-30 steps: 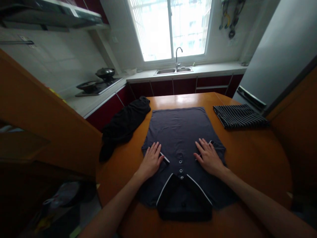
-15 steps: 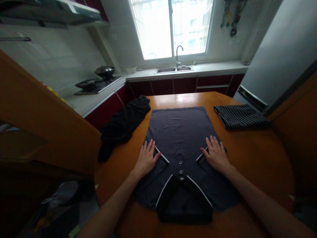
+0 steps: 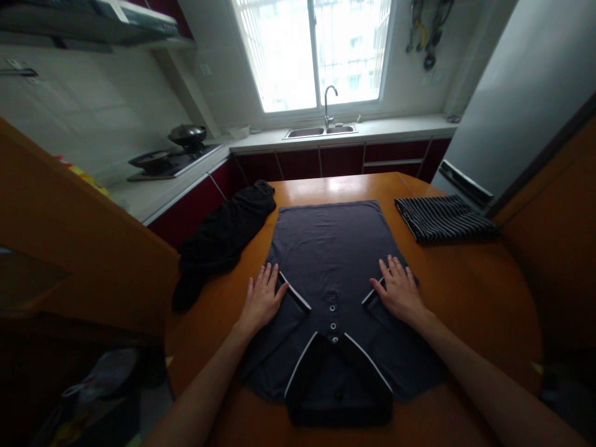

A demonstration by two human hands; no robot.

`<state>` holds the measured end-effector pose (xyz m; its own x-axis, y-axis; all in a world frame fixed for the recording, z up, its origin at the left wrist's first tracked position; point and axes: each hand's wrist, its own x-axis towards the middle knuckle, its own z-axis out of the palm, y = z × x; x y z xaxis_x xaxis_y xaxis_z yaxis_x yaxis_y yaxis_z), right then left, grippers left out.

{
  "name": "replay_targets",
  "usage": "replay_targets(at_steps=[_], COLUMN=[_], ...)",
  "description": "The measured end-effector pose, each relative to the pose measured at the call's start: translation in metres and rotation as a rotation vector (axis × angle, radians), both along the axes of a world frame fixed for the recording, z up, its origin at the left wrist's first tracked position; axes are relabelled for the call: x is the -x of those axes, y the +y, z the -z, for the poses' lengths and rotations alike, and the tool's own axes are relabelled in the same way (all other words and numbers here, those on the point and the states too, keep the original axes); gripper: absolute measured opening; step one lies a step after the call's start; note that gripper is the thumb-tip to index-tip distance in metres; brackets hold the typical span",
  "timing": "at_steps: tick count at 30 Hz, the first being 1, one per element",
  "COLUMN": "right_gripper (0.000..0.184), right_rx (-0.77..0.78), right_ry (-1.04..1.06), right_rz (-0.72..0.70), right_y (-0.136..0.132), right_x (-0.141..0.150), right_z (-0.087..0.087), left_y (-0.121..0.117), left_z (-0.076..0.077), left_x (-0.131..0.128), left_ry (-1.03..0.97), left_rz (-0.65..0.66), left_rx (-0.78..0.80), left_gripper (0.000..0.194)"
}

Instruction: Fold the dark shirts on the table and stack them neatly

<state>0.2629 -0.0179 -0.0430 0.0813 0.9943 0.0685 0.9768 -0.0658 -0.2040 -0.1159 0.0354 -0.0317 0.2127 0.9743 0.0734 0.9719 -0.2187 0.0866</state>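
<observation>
Here, both hands (image 3: 261, 302) (image 3: 401, 293) rest palm-down on the gray shirt (image 3: 329, 248).

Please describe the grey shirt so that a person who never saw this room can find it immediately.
Start from the wooden table in front of the window. In its middle, the grey shirt lies flat under the left hand and right hand, collar toward the camera. Unlike the black garment at left and striped cloth at right, it shows a white-edged black collar.
</observation>
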Motion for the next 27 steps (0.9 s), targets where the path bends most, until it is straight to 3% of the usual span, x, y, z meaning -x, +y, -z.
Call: replay_targets(at_steps=[8, 19, 27], right_gripper=[0.07, 0.07, 0.069], right_rx=[0.018, 0.018, 0.017], right_ry=[0.004, 0.002, -0.019], right_rz=[0.012, 0.002, 0.002], right_y=[0.002, 0.001, -0.001], right_x=[-0.001, -0.003, -0.003], right_z=[0.0, 0.005, 0.001], left_y=[0.004, 0.005, -0.001], left_z=[0.006, 0.003, -0.002], left_x=[0.001, 0.015, 0.015], left_ry=[0.047, 0.042, 0.051], left_rz=[-0.074, -0.199, -0.129], left_rx=[-0.02, -0.084, -0.095], left_gripper=[0.074, 0.07, 0.062])
